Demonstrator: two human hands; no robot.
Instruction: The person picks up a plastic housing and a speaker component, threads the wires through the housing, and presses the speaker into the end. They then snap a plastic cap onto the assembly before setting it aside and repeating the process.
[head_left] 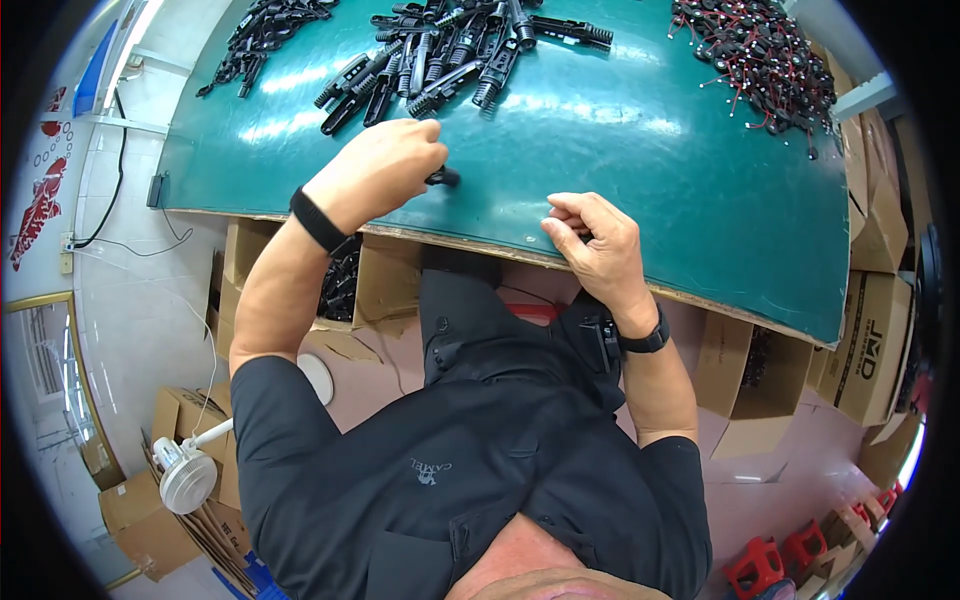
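Note:
My left hand (385,165) is closed around a small black plastic part (443,177), whose end sticks out to the right of my fist, just above the green table (650,170). My right hand (595,245) rests at the table's near edge with its fingers curled in; whether anything small is held inside it is hidden. A pile of long black ribbed plastic parts (450,55) lies on the table just beyond my left hand.
A smaller heap of black parts (265,35) lies at the far left, and a tangle of black pieces with red wires (760,55) at the far right. Open cardboard boxes (760,385) stand under and beside the table. A small white fan (188,478) sits on the floor at the left.

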